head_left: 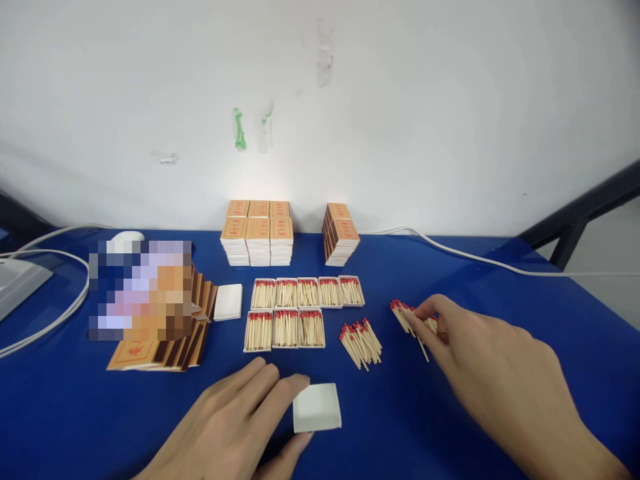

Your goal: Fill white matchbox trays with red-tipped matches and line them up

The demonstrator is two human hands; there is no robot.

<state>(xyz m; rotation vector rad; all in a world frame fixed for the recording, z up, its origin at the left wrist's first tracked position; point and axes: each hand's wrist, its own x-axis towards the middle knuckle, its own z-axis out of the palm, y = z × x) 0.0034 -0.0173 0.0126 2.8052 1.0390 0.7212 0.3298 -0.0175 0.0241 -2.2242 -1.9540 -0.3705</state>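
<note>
Between its thumb and index finger, my left hand [235, 417] holds an empty white matchbox tray [317, 408] near the table's front. Over on the right, the fingers of my right hand [480, 353] are pinched at a pile of red-tipped matches [400, 315], which they partly hide. A second loose pile of matches [361, 343] lies between the hands. Behind it, two rows of open matchbox trays [299, 293] stand filled with matches, heads pointing to the wall.
Closed matchboxes are stacked in a wide block [257, 230] and a narrower stack [341, 230] by the wall. Flat matchbox sleeves [160, 353] lie fanned at left, beside a white tray stack [228, 302]. A white cable [460, 255] runs along the back right of the blue table [500, 293].
</note>
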